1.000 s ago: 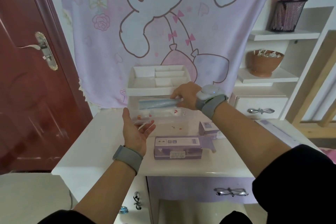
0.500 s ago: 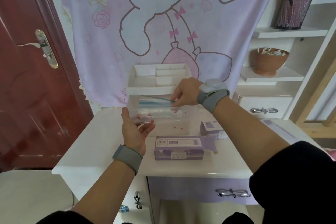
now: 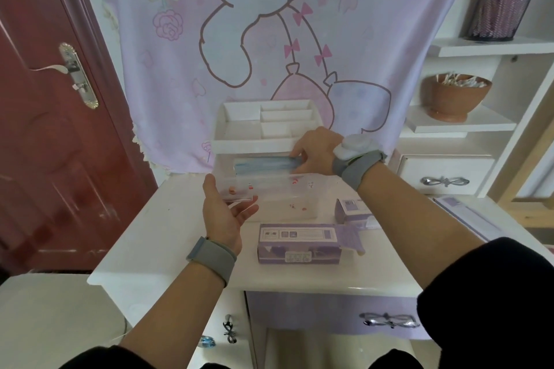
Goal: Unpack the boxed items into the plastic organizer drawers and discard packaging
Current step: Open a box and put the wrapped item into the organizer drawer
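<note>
Between the hands, right hand pinches the blue pack; lay it flat in the clear drawer the open left hand cradles.

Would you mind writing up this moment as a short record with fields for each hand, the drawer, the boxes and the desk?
left hand: open, palm up, under the front left corner of the clear drawer
right hand: pinching the blue stack at its right end, over the drawer
clear drawer: pulled out of the organizer, below the white tray
purple boxes: long box with its end flap open; small box behind it
desk: white, holds organizer and boxes
</note>
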### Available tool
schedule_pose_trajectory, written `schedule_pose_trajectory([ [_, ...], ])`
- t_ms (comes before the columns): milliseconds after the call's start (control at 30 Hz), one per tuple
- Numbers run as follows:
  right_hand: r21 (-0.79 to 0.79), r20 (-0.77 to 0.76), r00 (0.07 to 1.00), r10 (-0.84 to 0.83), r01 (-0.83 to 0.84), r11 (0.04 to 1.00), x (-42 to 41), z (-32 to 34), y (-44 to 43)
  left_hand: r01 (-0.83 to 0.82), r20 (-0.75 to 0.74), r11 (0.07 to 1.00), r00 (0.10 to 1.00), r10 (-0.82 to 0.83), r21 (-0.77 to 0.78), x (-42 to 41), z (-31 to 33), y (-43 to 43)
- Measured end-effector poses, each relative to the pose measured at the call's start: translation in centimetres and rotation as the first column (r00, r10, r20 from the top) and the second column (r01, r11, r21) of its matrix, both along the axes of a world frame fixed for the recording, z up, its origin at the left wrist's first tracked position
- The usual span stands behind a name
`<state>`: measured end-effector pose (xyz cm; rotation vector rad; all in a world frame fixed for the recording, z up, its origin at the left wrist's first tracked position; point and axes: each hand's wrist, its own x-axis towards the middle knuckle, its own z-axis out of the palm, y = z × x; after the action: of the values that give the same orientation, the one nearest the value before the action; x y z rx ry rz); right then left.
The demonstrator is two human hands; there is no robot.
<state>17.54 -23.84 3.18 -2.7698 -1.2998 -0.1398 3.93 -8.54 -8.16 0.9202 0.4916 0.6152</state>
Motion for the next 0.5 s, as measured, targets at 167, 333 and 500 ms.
schedule_pose_trajectory([
  [167,0.318,-0.138,0.990,0.038,0.008,0.948,-0.6,-0.7,-2.8,-0.006,-0.021,1.000,1.000,0.007,0.013,0.2,0.0,0.2],
  [333,0.270,-0.019,0.994,0.105,-0.096,0.958,-2.9,-1.6,-1.8,-0.023,-0.030,0.999,0.999,0.023,0.023,0.5,0.1,0.3],
  [500,-0.003,-0.220,0.972,0.086,-0.089,0.996,-3.9,-1.7,1.0,-0.037,-0.073,0.998,0.997,0.040,0.041,0.4,0.3,0.7],
])
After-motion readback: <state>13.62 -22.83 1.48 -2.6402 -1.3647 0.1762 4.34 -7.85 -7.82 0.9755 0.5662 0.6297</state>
